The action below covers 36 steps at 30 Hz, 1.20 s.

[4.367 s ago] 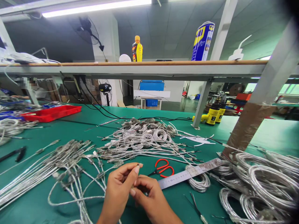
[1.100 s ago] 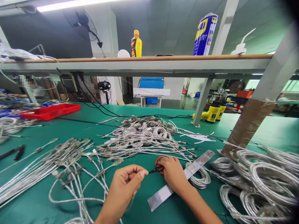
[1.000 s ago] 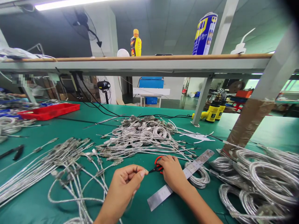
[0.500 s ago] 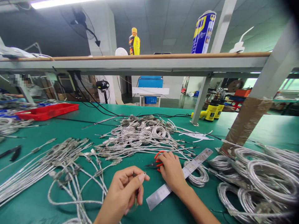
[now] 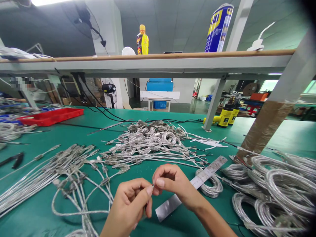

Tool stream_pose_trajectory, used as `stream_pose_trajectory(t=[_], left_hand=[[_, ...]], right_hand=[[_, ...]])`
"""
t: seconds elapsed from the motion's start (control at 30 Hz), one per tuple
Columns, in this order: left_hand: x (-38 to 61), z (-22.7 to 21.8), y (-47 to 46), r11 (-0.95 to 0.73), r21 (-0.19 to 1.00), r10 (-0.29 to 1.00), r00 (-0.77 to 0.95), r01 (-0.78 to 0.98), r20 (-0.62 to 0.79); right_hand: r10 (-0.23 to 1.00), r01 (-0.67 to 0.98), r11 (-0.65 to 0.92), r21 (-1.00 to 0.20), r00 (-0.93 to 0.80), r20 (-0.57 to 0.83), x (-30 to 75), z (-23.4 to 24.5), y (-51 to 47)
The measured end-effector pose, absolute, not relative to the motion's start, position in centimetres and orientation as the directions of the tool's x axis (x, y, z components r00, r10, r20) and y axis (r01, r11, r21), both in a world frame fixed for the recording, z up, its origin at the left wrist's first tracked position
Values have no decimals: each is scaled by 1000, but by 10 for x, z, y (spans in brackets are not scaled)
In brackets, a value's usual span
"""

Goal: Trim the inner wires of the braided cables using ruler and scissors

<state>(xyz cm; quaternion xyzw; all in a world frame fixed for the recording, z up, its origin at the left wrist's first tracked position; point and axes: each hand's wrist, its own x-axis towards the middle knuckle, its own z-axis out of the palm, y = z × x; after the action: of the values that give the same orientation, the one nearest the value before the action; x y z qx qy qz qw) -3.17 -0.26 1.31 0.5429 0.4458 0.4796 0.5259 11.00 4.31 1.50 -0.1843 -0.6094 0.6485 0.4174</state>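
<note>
My left hand (image 5: 130, 204) is closed in a pinch on a thin cable, most of it hidden by the fingers. Only the small dark wire end (image 5: 153, 185) shows past my left thumb. My right hand (image 5: 172, 184) meets it there, thumb and forefinger pinched at the same tip. Beneath my right wrist lies a steel ruler (image 5: 170, 205), slanted across the green mat. Part of a coiled clear cable (image 5: 213, 186) sits under the ruler's far half. The red-handled pliers do not show now.
A heap of clear cables with connectors (image 5: 153, 141) lies ahead, straight cable lengths (image 5: 37, 181) to the left. Large cable coils (image 5: 283, 184) fill the right side. Further back are a red tray (image 5: 51, 117), a shelf (image 5: 148, 64) and its post (image 5: 261, 128).
My right hand has left the red-handled pliers and moved left and nearer, to the wire tip at my left hand. My left hand has barely moved. The view has shifted slightly.
</note>
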Motion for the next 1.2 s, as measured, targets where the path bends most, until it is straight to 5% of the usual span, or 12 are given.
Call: stream_pose_trajectory(t=[0.33, 0.63, 0.87, 0.97, 1.2], left_hand=[[-26, 20, -11, -323, 914, 944, 20, 246, 328], [-28, 11, -14, -607, 530, 709, 101, 593, 698], [-32, 12, -13, -647, 304, 611, 238, 699, 755], [-32, 13, -13, -623, 349, 662, 235, 700, 712], [-31, 17, -3, -264, 877, 964, 138, 401, 227]], right_hand=[[761, -366, 35, -930, -594, 262, 109, 10, 41], [729, -333, 15, -943, -642, 238, 109, 6, 44], [723, -332, -25, -943, -657, 212, 108, 1, 45], [726, -333, -40, -942, -657, 201, 108, 0, 45], [761, -318, 4, -948, -614, 210, 109, 1, 49]])
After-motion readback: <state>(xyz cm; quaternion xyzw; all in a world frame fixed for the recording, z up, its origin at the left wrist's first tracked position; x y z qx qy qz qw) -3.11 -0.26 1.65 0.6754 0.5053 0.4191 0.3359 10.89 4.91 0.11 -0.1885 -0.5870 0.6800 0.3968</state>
